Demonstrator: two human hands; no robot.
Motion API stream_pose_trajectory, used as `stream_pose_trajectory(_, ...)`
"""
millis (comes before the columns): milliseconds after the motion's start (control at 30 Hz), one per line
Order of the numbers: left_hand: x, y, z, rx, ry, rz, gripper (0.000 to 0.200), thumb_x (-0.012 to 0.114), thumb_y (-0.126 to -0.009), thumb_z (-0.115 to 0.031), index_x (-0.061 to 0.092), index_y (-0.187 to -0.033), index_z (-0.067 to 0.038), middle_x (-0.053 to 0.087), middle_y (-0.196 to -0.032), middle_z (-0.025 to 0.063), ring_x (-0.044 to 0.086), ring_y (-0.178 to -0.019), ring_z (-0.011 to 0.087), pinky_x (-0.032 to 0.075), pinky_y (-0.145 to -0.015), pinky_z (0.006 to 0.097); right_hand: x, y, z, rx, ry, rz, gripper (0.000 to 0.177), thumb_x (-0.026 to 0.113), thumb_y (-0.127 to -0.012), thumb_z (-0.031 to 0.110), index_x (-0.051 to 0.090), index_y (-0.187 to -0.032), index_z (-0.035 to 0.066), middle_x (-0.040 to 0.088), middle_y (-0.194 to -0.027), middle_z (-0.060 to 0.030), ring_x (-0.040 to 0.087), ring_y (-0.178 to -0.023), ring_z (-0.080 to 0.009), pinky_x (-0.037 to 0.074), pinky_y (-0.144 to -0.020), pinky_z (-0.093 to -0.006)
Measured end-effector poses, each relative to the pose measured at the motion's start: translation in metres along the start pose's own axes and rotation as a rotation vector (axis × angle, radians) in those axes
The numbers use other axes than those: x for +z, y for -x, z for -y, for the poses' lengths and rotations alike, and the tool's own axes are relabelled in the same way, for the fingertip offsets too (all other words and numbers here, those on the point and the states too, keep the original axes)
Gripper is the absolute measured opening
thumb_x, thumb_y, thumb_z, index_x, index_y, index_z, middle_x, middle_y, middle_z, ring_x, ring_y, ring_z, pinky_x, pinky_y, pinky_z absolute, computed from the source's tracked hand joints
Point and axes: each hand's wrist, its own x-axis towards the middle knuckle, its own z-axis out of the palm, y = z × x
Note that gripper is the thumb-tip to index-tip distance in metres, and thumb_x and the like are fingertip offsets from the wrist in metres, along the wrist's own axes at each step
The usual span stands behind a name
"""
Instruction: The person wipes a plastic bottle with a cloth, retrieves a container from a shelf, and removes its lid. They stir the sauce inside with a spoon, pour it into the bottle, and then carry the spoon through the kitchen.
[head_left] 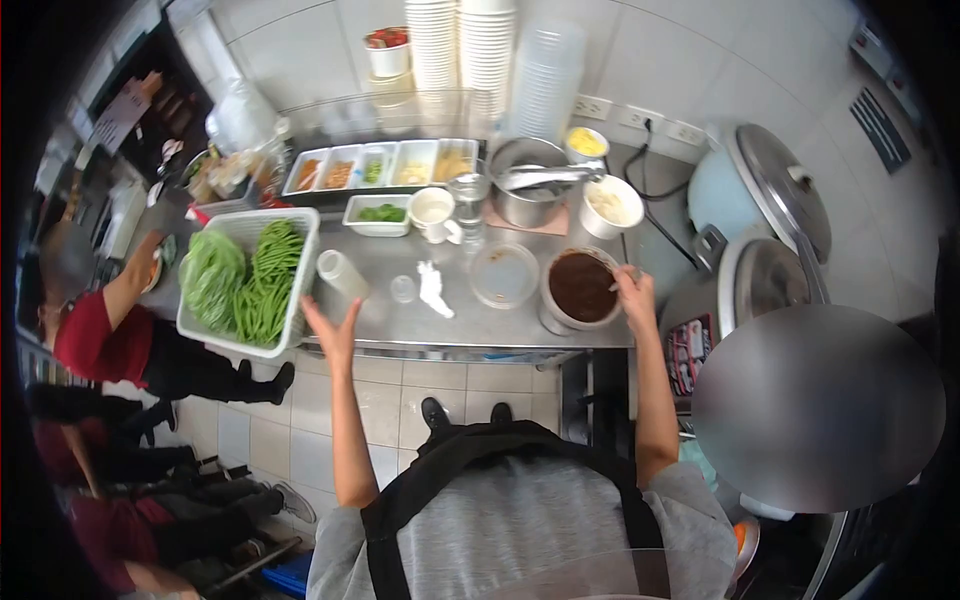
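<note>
My left hand (334, 332) is open, thumb and fingers spread, at the right side of a white plastic bin (308, 262). Green beans (268, 285) and a plastic bag of green vegetables (212, 270) fill that bin. Just above my left fingers a pale squeeze bottle (342, 274) leans over the steel counter. My right hand (637, 298) is closed at the right rim of a round tub of dark brown sauce (580, 287), its fingertips reaching over the edge. Left of the tub lies a clear round lid (503, 275), with a crumpled white tissue (433, 290) beside it.
Behind stand a topping tray (380, 167), a white mug (434, 214), a metal pot (528, 205) and stacked paper cups (487, 60). Large lidded cookers (765, 275) and a black cord (655, 205) are at the right. A co-worker in red (100, 340) stands at the left.
</note>
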Motion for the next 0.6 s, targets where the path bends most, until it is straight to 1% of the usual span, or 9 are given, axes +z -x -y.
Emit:
stream_pose_trajectory(67, 0.011, -0.011, 0.001, -0.035, 0.053, 0.014, 0.108, 0.081, -0.062, -0.026, 0.011, -0.137, 0.008, 0.023, -0.138, 0.0283, 0.024, -0.130, 0.0345, 0.019, -0.107, 0.0382, 0.001, 0.005, 0.006, 0.030, -0.032, 0.002, 0.013, 0.058, -0.081, 0.013, 0.061, -0.073, 0.003, 0.054, -0.065, 0.0032, 0.047, -0.059, -0.0057, 0.036, -0.053, -0.0229)
stream_pose_trajectory(100, 0.017, -0.017, -0.001, 0.012, 0.089, -0.007, 0.107, 0.082, -0.060, -0.021, 0.013, -0.136, 0.009, 0.024, -0.137, 0.0283, 0.024, -0.130, 0.0342, 0.019, -0.107, 0.0376, 0.006, 0.010, 0.019, 0.007, -0.074, -0.007, 0.011, 0.058, -0.081, 0.011, 0.061, -0.073, 0.003, 0.053, -0.065, 0.0041, 0.046, -0.058, -0.0049, 0.034, -0.052, -0.0221)
stream_pose_trajectory(167, 0.028, -0.030, 0.004, 0.074, 0.097, -0.048, 0.098, 0.082, -0.059, -0.017, 0.021, -0.132, 0.008, 0.031, -0.134, 0.0268, 0.032, -0.126, 0.0336, 0.025, -0.105, 0.0374, 0.015, 0.016, 0.046, -0.006, -0.091, 0.033, 0.011, 0.058, -0.081, 0.010, 0.060, -0.073, 0.003, 0.053, -0.065, 0.0043, 0.046, -0.059, -0.0046, 0.033, -0.052, -0.0218)
stream_pose_trajectory(267, 0.030, -0.040, -0.011, -0.008, 0.160, -0.021, 0.081, 0.080, -0.059, -0.013, 0.035, -0.125, 0.001, 0.043, -0.126, 0.0226, 0.044, -0.118, 0.0322, 0.036, -0.097, 0.0376, 0.034, 0.016, 0.078, -0.057, -0.098, 0.100, 0.011, 0.057, -0.081, 0.009, 0.059, -0.072, 0.003, 0.053, -0.065, 0.0043, 0.045, -0.059, -0.0041, 0.033, -0.052, -0.0212)
stream_pose_trajectory(367, 0.026, -0.049, -0.005, -0.134, 0.167, 0.143, 0.066, 0.078, -0.060, -0.010, 0.044, -0.116, -0.005, 0.051, -0.118, 0.0185, 0.052, -0.108, 0.0312, 0.042, -0.087, 0.0387, 0.073, 0.019, 0.112, -0.119, -0.102, 0.105, 0.010, 0.056, -0.081, 0.009, 0.060, -0.074, 0.002, 0.053, -0.065, 0.0036, 0.045, -0.058, -0.0042, 0.033, -0.051, -0.0211)
stream_pose_trajectory(400, 0.021, -0.048, -0.016, -0.102, 0.194, 0.128, 0.059, 0.078, -0.058, -0.009, 0.050, -0.109, -0.005, 0.056, -0.109, 0.0164, 0.056, -0.100, 0.0307, 0.044, -0.082, 0.0389, 0.089, 0.018, 0.120, -0.154, -0.120, 0.097, 0.010, 0.057, -0.080, 0.010, 0.061, -0.076, 0.002, 0.054, -0.064, 0.0028, 0.046, -0.058, -0.0046, 0.034, -0.051, -0.0215)
stream_pose_trajectory(500, 0.005, -0.040, -0.023, 0.074, 0.081, 0.136, 0.058, 0.078, -0.056, -0.009, 0.052, -0.108, -0.003, 0.058, -0.102, 0.0154, 0.058, -0.095, 0.0303, 0.045, -0.081, 0.0376, 0.134, 0.013, 0.145, -0.062, -0.076, 0.139, 0.011, 0.058, -0.080, 0.012, 0.062, -0.077, 0.003, 0.055, -0.064, 0.0021, 0.047, -0.059, -0.0053, 0.036, -0.052, -0.0223)
stream_pose_trajectory(533, 0.000, -0.038, -0.025, 0.083, 0.103, 0.165, 0.059, 0.077, -0.054, -0.008, 0.053, -0.107, -0.002, 0.059, -0.098, 0.0143, 0.059, -0.092, 0.0296, 0.046, -0.080, 0.0361, 0.150, 0.008, 0.145, -0.124, -0.082, 0.159, 0.012, 0.058, -0.079, 0.013, 0.062, -0.076, 0.003, 0.055, -0.064, 0.0022, 0.047, -0.059, -0.0052, 0.036, -0.052, -0.0224)
stream_pose_trajectory(600, -0.005, -0.037, -0.025, 0.086, 0.145, 0.214, 0.060, 0.078, -0.056, -0.008, 0.053, -0.110, -0.003, 0.061, -0.099, 0.0135, 0.060, -0.093, 0.0269, 0.048, -0.079, 0.0353, 0.185, -0.006, 0.141, -0.233, -0.101, 0.201, 0.013, 0.058, -0.079, 0.013, 0.062, -0.075, 0.002, 0.055, -0.064, 0.0030, 0.046, -0.058, -0.0049, 0.036, -0.051, -0.0226)
